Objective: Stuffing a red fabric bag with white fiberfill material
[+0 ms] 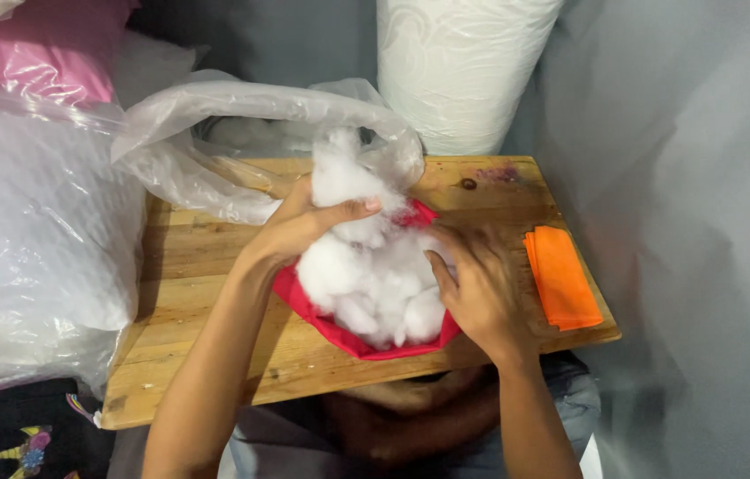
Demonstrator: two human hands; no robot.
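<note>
A red fabric cover (353, 341) lies open on the wooden board (207, 293), with a heap of white fluffy stuffing (375, 275) bulging out of it. My left hand (304, 226) grips the upper clump of stuffing, thumb laid across it. Pressing against the right side of the heap is my right hand (477, 284), fingers curled around the stuffing and the cover's edge. Behind the heap, an open clear plastic bag (242, 133) holds more white stuffing.
A folded stack of orange fabric (563, 277) lies at the board's right edge. A big clear bag of white filling (29, 239) fills the left side, pink fabric (38, 49) above it. A white roll (459, 66) stands behind the board. Grey cloth hangs on the right.
</note>
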